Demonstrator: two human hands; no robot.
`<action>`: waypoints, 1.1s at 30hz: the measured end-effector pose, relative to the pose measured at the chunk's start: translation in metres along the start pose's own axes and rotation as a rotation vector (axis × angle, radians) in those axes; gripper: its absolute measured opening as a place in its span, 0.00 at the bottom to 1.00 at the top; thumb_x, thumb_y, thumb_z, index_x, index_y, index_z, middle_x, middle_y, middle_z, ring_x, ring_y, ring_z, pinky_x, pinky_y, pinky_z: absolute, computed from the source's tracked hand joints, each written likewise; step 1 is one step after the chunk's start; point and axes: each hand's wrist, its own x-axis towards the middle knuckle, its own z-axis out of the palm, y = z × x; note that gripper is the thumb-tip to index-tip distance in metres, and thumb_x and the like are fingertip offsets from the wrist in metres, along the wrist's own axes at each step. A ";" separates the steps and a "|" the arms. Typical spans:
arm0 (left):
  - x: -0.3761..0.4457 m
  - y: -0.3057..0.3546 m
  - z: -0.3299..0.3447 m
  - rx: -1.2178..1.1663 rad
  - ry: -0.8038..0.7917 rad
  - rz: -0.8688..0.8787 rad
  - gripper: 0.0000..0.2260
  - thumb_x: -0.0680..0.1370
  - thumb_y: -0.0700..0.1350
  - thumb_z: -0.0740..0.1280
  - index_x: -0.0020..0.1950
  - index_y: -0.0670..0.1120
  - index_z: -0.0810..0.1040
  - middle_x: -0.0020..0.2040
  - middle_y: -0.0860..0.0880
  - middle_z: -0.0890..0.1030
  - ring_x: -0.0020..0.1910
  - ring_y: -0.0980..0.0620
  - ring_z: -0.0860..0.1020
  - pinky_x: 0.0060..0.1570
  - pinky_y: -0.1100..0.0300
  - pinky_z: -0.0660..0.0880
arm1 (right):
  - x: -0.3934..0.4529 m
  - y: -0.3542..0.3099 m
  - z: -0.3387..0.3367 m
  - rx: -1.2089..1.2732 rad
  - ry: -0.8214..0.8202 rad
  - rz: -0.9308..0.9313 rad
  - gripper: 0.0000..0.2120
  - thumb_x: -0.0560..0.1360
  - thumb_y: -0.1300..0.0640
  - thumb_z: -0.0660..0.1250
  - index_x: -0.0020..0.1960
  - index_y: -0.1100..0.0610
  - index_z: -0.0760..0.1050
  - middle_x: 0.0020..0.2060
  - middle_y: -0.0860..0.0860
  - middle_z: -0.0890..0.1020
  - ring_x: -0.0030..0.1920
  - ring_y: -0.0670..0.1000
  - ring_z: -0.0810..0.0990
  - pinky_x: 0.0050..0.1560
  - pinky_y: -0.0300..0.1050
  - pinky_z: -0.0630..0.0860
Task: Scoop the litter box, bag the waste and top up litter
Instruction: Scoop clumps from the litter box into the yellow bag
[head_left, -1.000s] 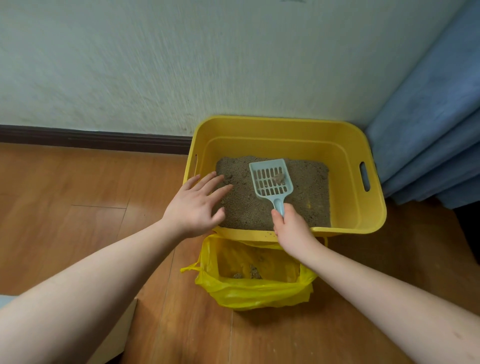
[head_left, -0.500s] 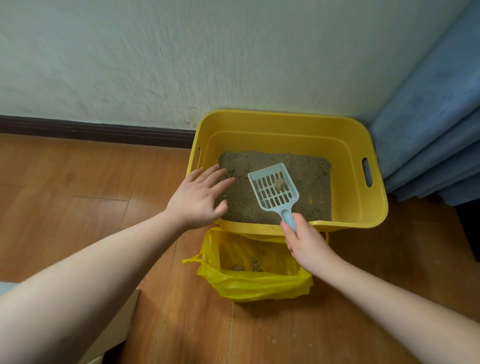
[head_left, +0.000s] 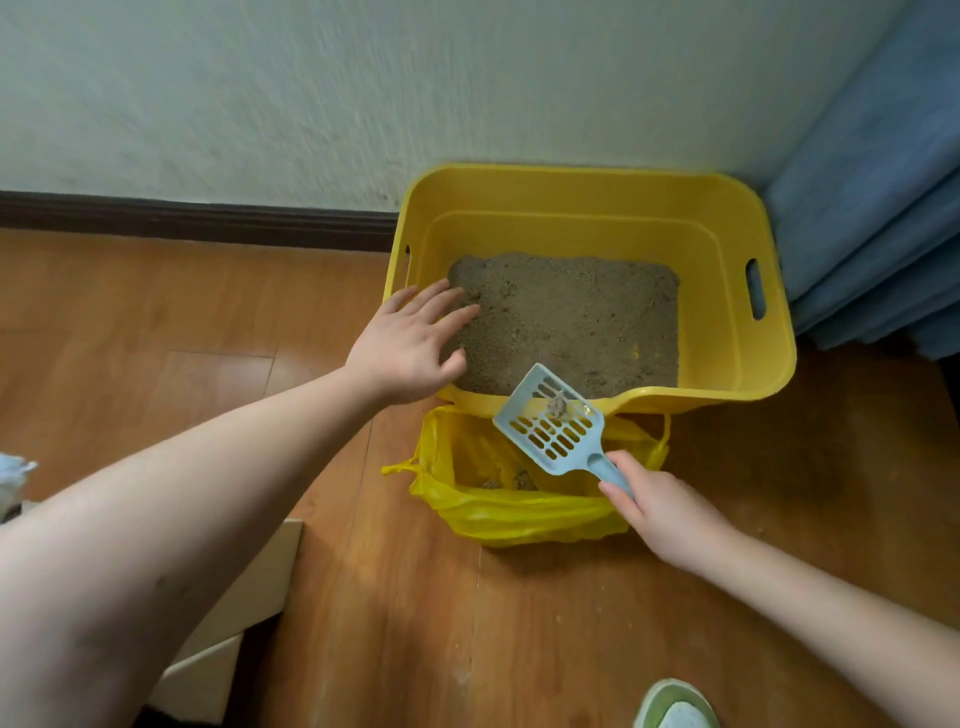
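A yellow plastic litter box (head_left: 737, 218) stands against the wall with brown-grey litter (head_left: 571, 317) in it. In front of it an open yellow plastic bag (head_left: 519, 512) lies on the floor with some clumps inside. My right hand (head_left: 662, 512) grips the handle of a pale blue slotted scoop (head_left: 550, 431). The scoop hangs over the bag's mouth at the box's near rim and carries a small grey clump (head_left: 558, 404). My left hand (head_left: 410, 348) rests open on the box's near left corner, fingers spread over the litter.
The floor is wooden planks with a dark skirting board (head_left: 197, 221) along the wall. Blue curtain folds (head_left: 878, 208) hang right of the box. A cardboard box (head_left: 244, 597) sits under my left arm, a green shoe tip (head_left: 675, 706) at the bottom, something white (head_left: 13, 478) at the left edge.
My right hand has drawn the scoop with its clump back out of the litter box, from above the litter to above the yellow bag. My left hand stayed on the box's corner.
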 end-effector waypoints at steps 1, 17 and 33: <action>0.000 0.000 0.000 0.002 0.004 0.000 0.28 0.77 0.58 0.53 0.77 0.52 0.63 0.77 0.47 0.63 0.78 0.49 0.55 0.75 0.49 0.51 | 0.000 0.002 0.001 -0.128 0.018 -0.002 0.15 0.81 0.46 0.55 0.65 0.51 0.65 0.43 0.52 0.82 0.42 0.59 0.81 0.35 0.49 0.69; 0.001 0.001 0.001 0.007 0.010 -0.014 0.30 0.75 0.59 0.49 0.76 0.52 0.64 0.77 0.48 0.65 0.77 0.50 0.57 0.75 0.50 0.52 | -0.003 0.018 -0.003 -0.616 0.484 -0.433 0.21 0.68 0.64 0.55 0.53 0.58 0.82 0.33 0.55 0.77 0.29 0.57 0.77 0.23 0.46 0.71; 0.000 0.004 0.004 -0.005 0.067 -0.023 0.26 0.77 0.57 0.52 0.72 0.49 0.70 0.71 0.48 0.73 0.74 0.48 0.64 0.74 0.48 0.56 | 0.038 -0.045 -0.059 0.529 0.149 0.139 0.06 0.80 0.55 0.61 0.57 0.50 0.69 0.31 0.49 0.74 0.26 0.47 0.71 0.25 0.39 0.66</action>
